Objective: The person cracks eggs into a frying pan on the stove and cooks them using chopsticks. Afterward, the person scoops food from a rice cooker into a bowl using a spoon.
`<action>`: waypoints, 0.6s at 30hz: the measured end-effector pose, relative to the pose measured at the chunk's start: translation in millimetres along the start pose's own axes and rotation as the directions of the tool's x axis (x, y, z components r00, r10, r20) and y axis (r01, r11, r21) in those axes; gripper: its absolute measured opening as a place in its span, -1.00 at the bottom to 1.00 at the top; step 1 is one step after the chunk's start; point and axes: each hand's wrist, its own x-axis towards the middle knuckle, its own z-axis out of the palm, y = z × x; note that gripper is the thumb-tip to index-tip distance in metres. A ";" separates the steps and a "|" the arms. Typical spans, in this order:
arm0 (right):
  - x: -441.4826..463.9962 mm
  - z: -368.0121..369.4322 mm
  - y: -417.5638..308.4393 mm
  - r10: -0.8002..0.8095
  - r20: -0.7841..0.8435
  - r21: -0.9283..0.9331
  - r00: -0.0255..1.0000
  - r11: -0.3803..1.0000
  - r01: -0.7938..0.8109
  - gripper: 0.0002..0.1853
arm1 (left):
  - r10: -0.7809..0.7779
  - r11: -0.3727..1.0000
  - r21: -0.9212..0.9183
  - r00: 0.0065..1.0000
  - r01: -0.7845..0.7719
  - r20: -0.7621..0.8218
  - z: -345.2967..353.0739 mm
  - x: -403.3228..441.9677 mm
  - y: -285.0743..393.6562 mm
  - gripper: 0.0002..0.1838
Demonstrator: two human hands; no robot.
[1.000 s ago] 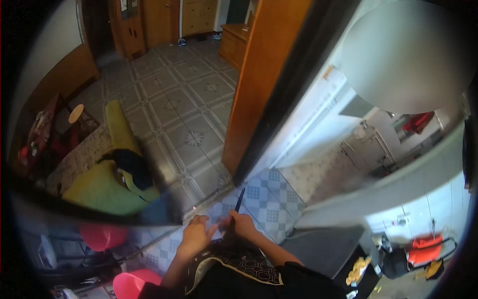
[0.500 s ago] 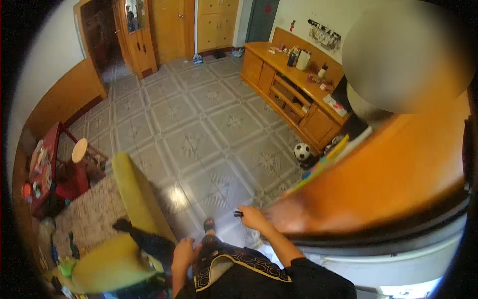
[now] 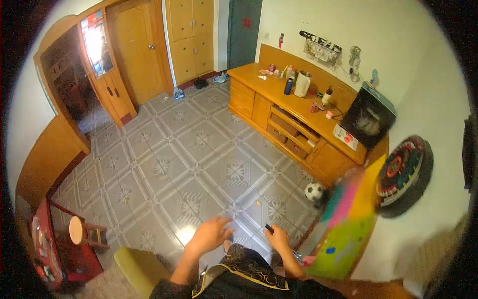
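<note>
My right hand (image 3: 280, 240) is closed around a small black object (image 3: 269, 228) that pokes out past the thumb side; its kind is too small to make out. To the left of it, my left hand (image 3: 213, 235) is raised in front of my body with fingers apart and nothing in it. Both hands are above the tiled floor (image 3: 219, 184), apart from each other. Below them is the dark apron (image 3: 249, 271) with yellow edging that I wear.
A wooden sideboard (image 3: 254, 107) with bottles and a television (image 3: 369, 115) lines the far wall. A football (image 3: 313, 191), a colourful board (image 3: 343, 244) and a round wheel-like item (image 3: 404, 174) are on the right. A stool (image 3: 76, 230) and yellow-green sofa (image 3: 137, 269) are on the left.
The view has moved forward into the room, and the orange wooden surface at right has left it. My left hand has risen and its fingers spread; my right still grips the black object.
</note>
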 end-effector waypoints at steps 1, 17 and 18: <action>30.7 -5.1 -12.4 -0.009 -0.015 -0.006 1.000 1.000 0.009 -0.62 | -0.051 0.995 0.089 0.999 0.051 -0.008 -3.7 14.3 -25.8 -0.66; 742.4 -205.7 -475.5 -0.844 -0.376 -0.806 0.383 0.501 0.314 -0.89 | -0.682 0.696 0.261 0.729 0.669 -0.049 -137.5 329.1 -319.1 -0.47; 777.4 -204.9 -479.5 -0.851 -0.347 -0.820 0.395 0.479 0.312 -0.89 | -0.678 0.690 0.300 0.733 0.659 -0.052 -155.8 371.3 -321.9 -0.47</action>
